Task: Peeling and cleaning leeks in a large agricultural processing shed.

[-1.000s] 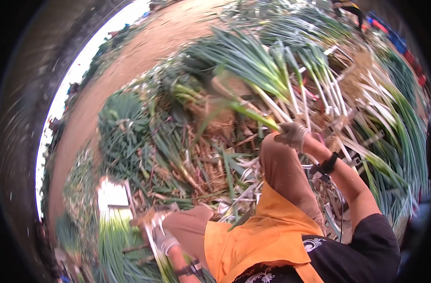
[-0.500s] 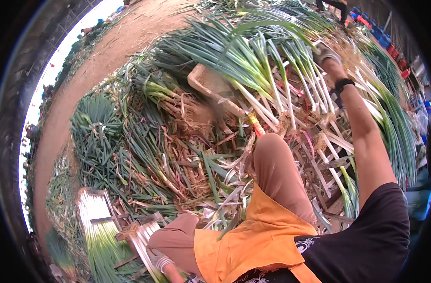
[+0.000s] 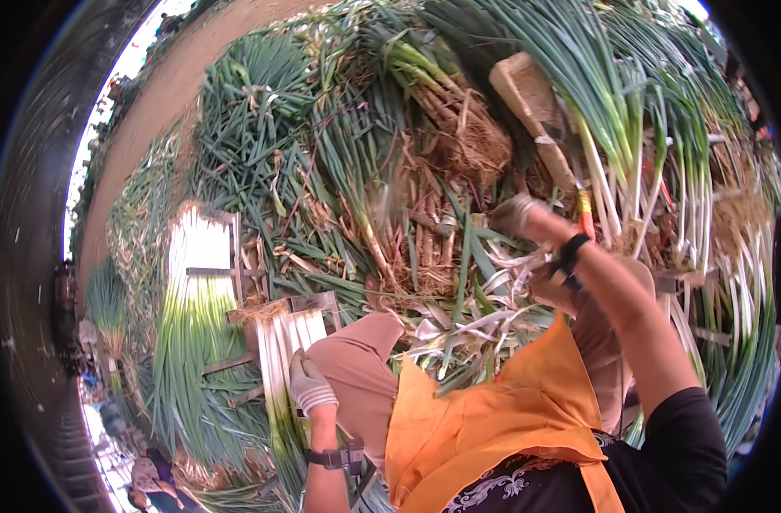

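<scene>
My left hand, in a pale glove, lies with its fingers stretched out along a small bunch of cleaned green onions beside my left knee. The white stalks of that bunch rest on a wooden frame. My right hand, also gloved, is over the leaf litter just left of the red-and-yellow wrapped handle. Motion blurs its fingers, and nothing clear shows in them. Ahead of it lies a clump of unpeeled green onions with brown, hairy roots.
A larger bundle of white-stalked green onions lies on a rack at left. Stripped pale leaves cover the ground before my knees. A tan tray-like piece stands ahead. More green onions lean at right. A bare dirt path runs far left.
My view has swung left. My right hand has come back from the green onions at far right to the litter near my knees. My left hand stays by the small bunch.
</scene>
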Demonstrator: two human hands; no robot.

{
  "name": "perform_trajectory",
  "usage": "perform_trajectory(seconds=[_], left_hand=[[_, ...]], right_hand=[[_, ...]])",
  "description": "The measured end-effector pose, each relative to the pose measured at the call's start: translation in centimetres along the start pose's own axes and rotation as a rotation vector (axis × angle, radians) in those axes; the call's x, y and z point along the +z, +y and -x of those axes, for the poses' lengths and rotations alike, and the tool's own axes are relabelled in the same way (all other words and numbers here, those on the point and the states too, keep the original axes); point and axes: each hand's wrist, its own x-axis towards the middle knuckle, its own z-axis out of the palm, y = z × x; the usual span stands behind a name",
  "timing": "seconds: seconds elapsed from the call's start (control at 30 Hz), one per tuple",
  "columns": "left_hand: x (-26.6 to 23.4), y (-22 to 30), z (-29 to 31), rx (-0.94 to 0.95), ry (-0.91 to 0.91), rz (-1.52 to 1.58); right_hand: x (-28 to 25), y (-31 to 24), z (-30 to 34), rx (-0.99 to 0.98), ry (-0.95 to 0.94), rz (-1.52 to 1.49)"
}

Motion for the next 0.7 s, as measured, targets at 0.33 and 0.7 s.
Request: perform_trajectory(seconds=[0.33,0.7], left_hand=[[0.1,1.5,-1.8,-0.164,-0.06,0.127],[1.1,2.8,-4.4,-0.038,-0.072,0.067]], right_hand=[[8.5,-0.4,-14.6,-0.073,0.194,0.173],[15.8,-4.7,-21.6,0.257,-0.062,0.41]])
